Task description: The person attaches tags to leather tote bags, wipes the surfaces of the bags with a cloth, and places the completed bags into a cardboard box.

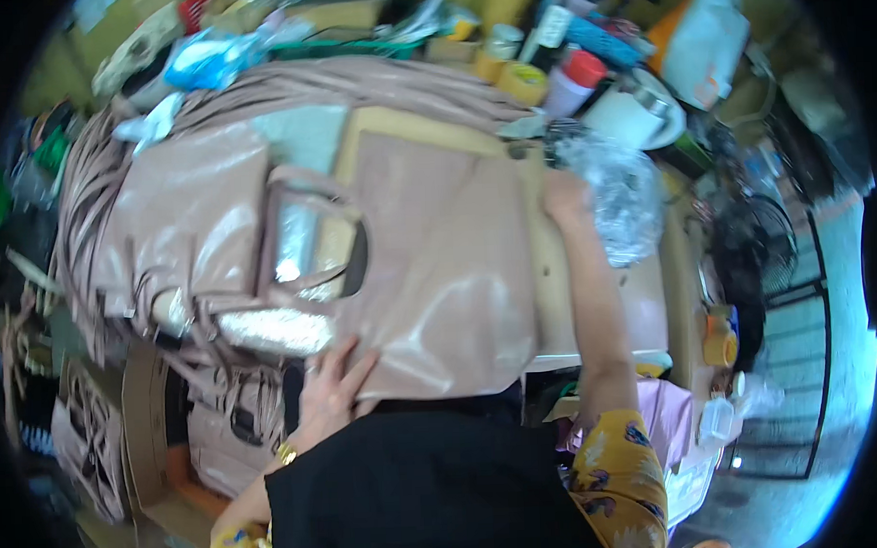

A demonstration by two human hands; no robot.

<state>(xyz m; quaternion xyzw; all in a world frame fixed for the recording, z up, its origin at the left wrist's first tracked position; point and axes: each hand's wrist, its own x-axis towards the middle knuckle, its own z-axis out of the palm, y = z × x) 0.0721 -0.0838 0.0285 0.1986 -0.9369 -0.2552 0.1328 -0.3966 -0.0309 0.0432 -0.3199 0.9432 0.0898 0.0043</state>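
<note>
Bag panel (438,264): glossy dusty pink, same as the strap pile (98,209) at left. Bench (555,289) top: pale tan. Sleeve (620,480): mustard yellow, floral print (white and dark blooms). Apron (427,487): plain black. Bottle cap (584,68): red. Tape roll (522,81): yellow. Plastic bag (209,58): light blue.

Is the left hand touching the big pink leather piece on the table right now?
Touching. The head view shows the left hand lying flat on the near edge of the pink leather piece, fingers spread on its surface with no gap.

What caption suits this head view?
Left hand and right hand press a glossy pink bag panel flat on a cluttered worktable.
</note>
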